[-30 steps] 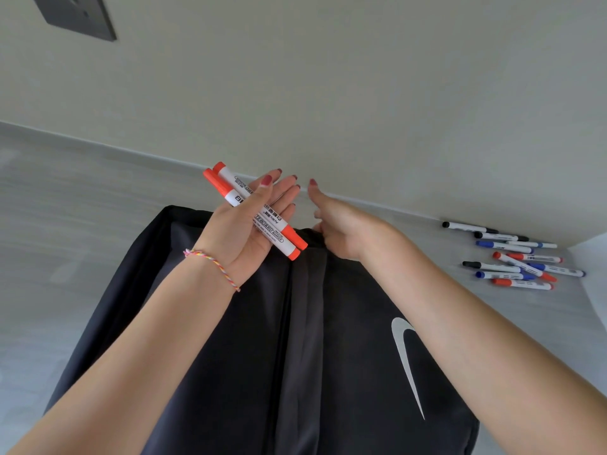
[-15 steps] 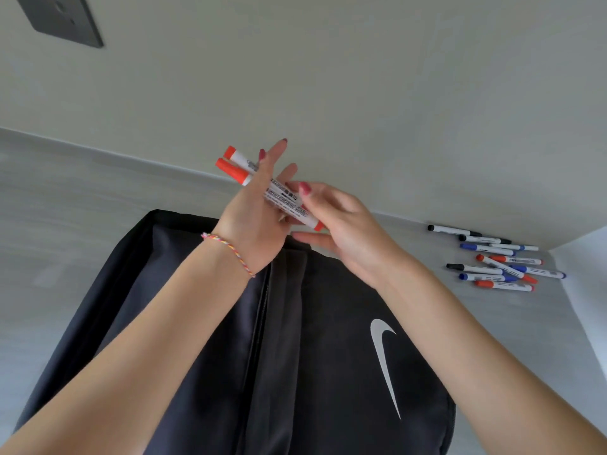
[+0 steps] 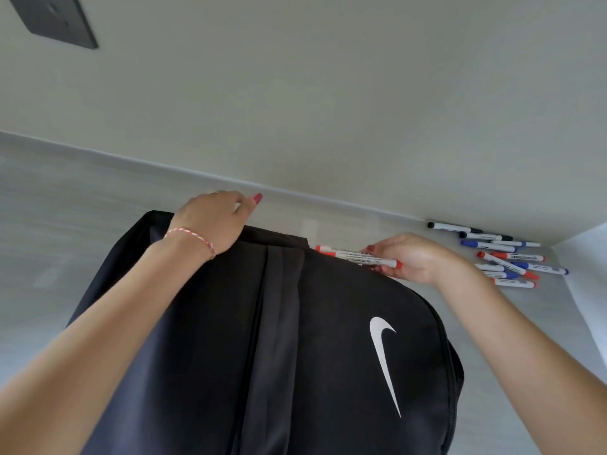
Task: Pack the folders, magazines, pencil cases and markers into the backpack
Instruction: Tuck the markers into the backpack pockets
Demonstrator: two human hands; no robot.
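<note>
A black backpack (image 3: 328, 323) with a white swoosh logo stands in front of me on the grey table. My left hand (image 3: 210, 221) rests on the backpack's top left edge, fingers curled over it; whether it grips the fabric is hidden. At the top right edge of the backpack, my right hand (image 3: 407, 257) holds the red-capped white markers (image 3: 358, 256), which lie nearly level and point left. Several loose markers (image 3: 505, 254) with black, blue and red caps lie on the table to the right, by the wall.
A pale wall rises right behind the backpack, with a dark wall plate (image 3: 56, 19) at upper left. A white sheet or panel (image 3: 588, 277) shows at the right edge. The grey table (image 3: 65, 224) extends to the left of the backpack.
The red markers passed from my left hand to my right hand. My right hand moved them down to the backpack's top right; my left hand dropped onto its top left edge.
</note>
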